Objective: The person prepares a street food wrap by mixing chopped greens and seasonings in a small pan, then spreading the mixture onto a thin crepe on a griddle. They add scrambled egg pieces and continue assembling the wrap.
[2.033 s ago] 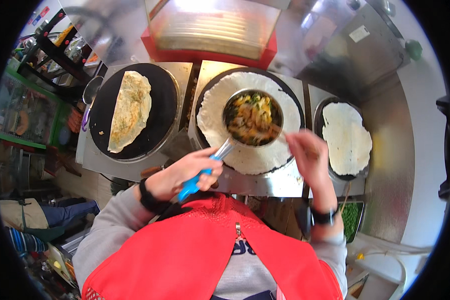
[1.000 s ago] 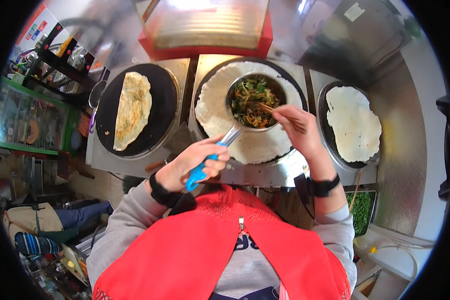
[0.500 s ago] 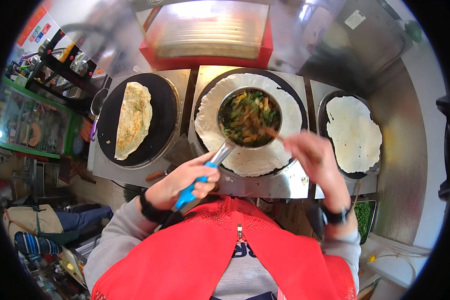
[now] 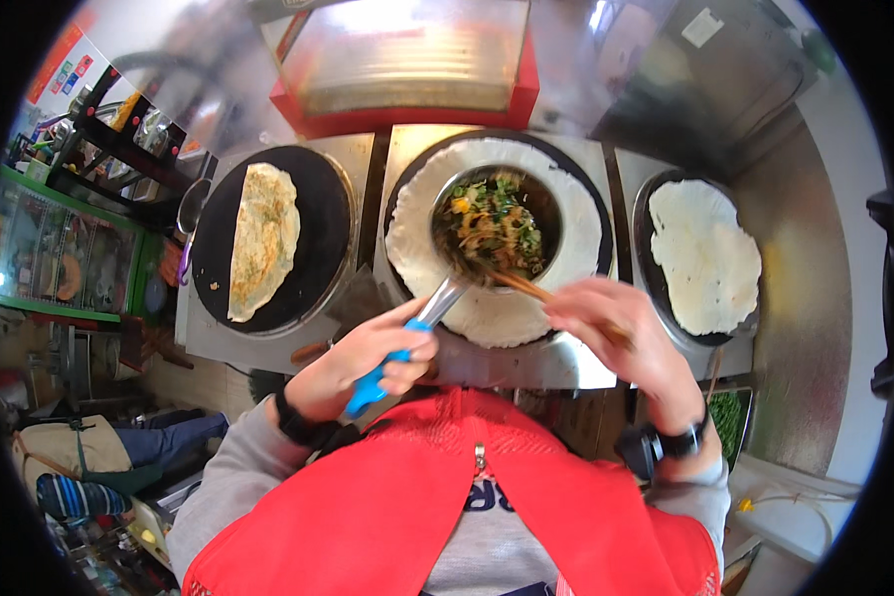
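Observation:
My left hand [image 4: 372, 358] is wrapped around the blue grip of a small steel saucepan [image 4: 554, 221], held over the middle griddle. Inside lies a mix of chopped greens and yellow and brown bits [image 4: 497, 223]. Pinched in my right hand [image 4: 616, 323] is a pair of wooden chopsticks [image 4: 526, 287], their tips in the pan near its handle side. Below the pan, a pale round sheet of dough [image 4: 407, 233] covers most of the middle griddle [image 4: 598, 194]; the pan hides its centre.
On the left griddle [image 4: 328, 233] lies a folded, browned pancake [image 4: 264, 243]. Another pale dough sheet [image 4: 703, 258] covers the right griddle. Behind stands a red-framed glass case [image 4: 402, 70]. Chopped greens fill a tray [image 4: 730, 422] at lower right. A person [image 4: 99, 447] appears at far left.
The chopsticks have moved from stirring in the pan to its handle side, and my right hand has tilted with them. The filling is no longer blurred. My left hand has stayed in place.

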The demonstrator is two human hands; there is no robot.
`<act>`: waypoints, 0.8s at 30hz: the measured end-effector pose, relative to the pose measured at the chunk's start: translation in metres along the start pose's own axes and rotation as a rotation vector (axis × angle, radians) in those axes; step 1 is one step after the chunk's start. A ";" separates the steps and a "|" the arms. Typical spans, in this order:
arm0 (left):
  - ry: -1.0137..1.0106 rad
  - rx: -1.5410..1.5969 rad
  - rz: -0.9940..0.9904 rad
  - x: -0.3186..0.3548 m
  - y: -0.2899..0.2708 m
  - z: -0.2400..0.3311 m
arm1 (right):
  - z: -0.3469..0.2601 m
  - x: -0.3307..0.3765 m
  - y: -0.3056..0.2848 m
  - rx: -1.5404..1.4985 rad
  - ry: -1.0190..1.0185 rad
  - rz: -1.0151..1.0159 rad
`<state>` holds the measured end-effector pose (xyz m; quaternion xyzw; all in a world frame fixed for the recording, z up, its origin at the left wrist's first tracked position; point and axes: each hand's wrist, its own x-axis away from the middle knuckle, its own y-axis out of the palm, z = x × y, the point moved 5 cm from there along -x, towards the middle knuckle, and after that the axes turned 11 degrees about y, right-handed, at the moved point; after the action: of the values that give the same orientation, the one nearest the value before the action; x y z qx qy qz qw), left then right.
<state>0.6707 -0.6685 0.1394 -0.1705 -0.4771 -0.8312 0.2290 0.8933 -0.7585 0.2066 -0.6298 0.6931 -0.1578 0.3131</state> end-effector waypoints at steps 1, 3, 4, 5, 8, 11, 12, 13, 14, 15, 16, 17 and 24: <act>0.012 -0.008 -0.026 0.000 0.001 0.000 | 0.007 -0.004 0.006 0.042 -0.012 0.008; 0.016 0.155 0.007 -0.001 -0.002 0.001 | 0.025 -0.015 -0.002 -0.129 0.187 0.181; 0.009 0.093 -0.007 0.001 -0.004 -0.001 | 0.023 -0.010 -0.006 0.055 0.211 0.183; 0.011 0.016 0.023 -0.001 -0.007 0.000 | 0.018 -0.007 -0.003 0.069 0.235 0.041; 0.039 0.076 -0.004 0.000 -0.009 0.000 | 0.015 -0.011 0.011 -0.073 0.116 -0.054; 0.076 0.030 -0.069 -0.003 -0.009 0.003 | 0.024 -0.010 -0.004 0.064 0.228 0.167; 0.060 0.055 -0.110 -0.003 -0.007 0.002 | 0.014 -0.007 -0.004 -0.024 0.133 0.095; 0.067 0.129 -0.224 -0.001 -0.001 0.002 | 0.008 -0.006 0.001 -0.086 0.122 0.009; 0.038 0.110 -0.103 -0.003 -0.007 0.001 | 0.013 -0.009 0.004 -0.064 0.128 0.044; 0.027 0.128 -0.063 -0.002 -0.008 -0.001 | 0.019 -0.011 0.008 -0.044 0.114 0.052; 0.063 0.116 -0.097 -0.005 -0.007 0.003 | 0.035 -0.013 0.003 -0.191 0.274 0.137; 0.103 0.089 -0.058 -0.005 -0.009 0.003 | 0.030 -0.011 -0.004 -0.139 0.281 0.195; 0.009 0.056 -0.020 -0.007 -0.004 -0.002 | 0.024 -0.009 -0.011 0.071 0.170 0.207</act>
<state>0.6745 -0.6665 0.1318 -0.1555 -0.5008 -0.8206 0.2273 0.9170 -0.7470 0.1969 -0.5279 0.7724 -0.2019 0.2897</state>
